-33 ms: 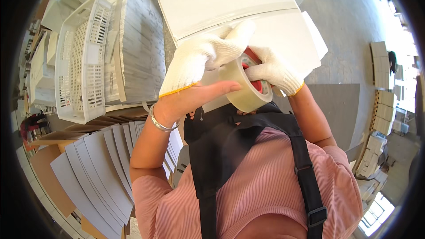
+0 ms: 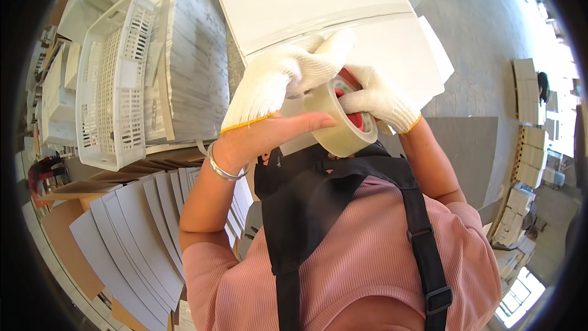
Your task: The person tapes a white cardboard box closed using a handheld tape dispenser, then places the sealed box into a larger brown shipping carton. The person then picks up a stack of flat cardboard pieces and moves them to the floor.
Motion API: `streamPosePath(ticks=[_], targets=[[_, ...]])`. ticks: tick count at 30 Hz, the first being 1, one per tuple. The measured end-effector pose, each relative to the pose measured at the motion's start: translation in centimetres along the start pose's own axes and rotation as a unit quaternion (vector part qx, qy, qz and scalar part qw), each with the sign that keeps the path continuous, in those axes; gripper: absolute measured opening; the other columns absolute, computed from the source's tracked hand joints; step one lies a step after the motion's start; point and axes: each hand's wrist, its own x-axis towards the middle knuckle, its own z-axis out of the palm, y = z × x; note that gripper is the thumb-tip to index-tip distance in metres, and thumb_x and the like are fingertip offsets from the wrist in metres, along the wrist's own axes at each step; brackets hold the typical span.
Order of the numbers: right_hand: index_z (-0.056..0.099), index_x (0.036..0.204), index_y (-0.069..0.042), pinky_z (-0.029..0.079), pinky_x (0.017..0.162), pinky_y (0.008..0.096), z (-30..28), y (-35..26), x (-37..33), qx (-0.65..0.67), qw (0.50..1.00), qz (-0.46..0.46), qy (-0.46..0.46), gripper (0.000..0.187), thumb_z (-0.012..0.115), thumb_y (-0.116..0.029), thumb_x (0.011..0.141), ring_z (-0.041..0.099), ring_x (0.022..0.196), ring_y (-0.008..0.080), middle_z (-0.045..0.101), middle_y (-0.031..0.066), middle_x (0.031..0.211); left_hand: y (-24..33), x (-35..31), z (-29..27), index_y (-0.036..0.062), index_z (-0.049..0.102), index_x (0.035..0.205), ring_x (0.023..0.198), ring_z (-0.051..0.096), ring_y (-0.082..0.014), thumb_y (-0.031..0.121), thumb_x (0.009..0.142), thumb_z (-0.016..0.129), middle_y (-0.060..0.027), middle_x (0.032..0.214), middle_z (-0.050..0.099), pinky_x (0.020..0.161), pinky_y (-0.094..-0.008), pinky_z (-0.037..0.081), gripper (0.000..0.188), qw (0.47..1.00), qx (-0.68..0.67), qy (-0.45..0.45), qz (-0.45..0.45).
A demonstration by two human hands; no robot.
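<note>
White cardboard (image 2: 331, 0) lies before us, grey floor (image 2: 465, 55) beyond its right edge; our right hand (image 2: 380, 95) curls into the core of 1 tape roll (image 2: 337, 132) near our black apron (image 2: 312, 208), left hand (image 2: 285, 79) beside it, thumb spread from fingers.

Tape roll (image 2: 338, 140): glossy plas.; gloves (image 2: 263, 83): matt knit; bangle (image 2: 222, 174): shiny mtl.

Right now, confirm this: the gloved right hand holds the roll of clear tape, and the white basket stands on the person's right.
Wrong side: the head view shows the white basket on the person's left. The gloved right hand does hold the roll of clear tape.
</note>
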Motion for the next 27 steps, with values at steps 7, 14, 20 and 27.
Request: streamPosePath(ticks=[7,14,20,27], targets=[[0.067,0.120,0.002,0.053,0.079,0.0310,0.3,-0.6,0.1,-0.038,0.999,0.009,-0.019,0.055,0.074,-0.018,0.069,0.063,0.087,0.0177,0.071,0.0113,0.099,-0.7,0.9,-1.3,-0.0001,0.056,0.135,0.117,0.057,-0.0168,0.012,0.079,0.088,-0.0064,0.127,0.062,0.101,-0.0312,0.047,0.066,0.999,0.020,-0.042,0.007],[0.067,0.116,0.002,0.052,0.077,0.0305,0.8,-2.1,-0.1,-0.075,0.995,0.065,-0.023,0.050,0.074,-0.018,0.070,0.063,0.086,0.0170,0.069,0.0110,0.095,-1.6,1.2,-1.8,0.0006,0.055,0.136,0.118,0.057,-0.0160,0.011,0.080,0.085,-0.0062,0.128,0.061,0.101,-0.0306,0.046,0.065,0.999,0.030,-0.033,0.024],[0.067,0.114,0.003,0.052,0.078,0.0300,0.9,-0.1,0.4,-0.037,0.998,0.037,-0.027,0.049,0.074,-0.018,0.070,0.062,0.087,0.0168,0.068,0.0103,0.096,-1.8,1.0,-1.6,-0.0006,0.058,0.133,0.115,0.058,-0.0151,0.012,0.080,0.084,-0.0066,0.125,0.063,0.098,-0.0298,0.048,0.060,1.000,0.020,-0.018,-0.003],[0.065,0.118,0.005,0.053,0.081,0.0298,0.8,1.2,0.6,-0.034,0.997,0.034,-0.056,0.054,0.073,-0.019,0.071,0.063,0.090,0.0173,0.069,0.0115,0.099,-1.5,1.2,-1.0,-0.0014,0.061,0.127,0.112,0.058,-0.0156,0.015,0.078,0.086,-0.0070,0.120,0.064,0.098,-0.0300,0.048,0.057,0.994,0.034,-0.042,0.090]])
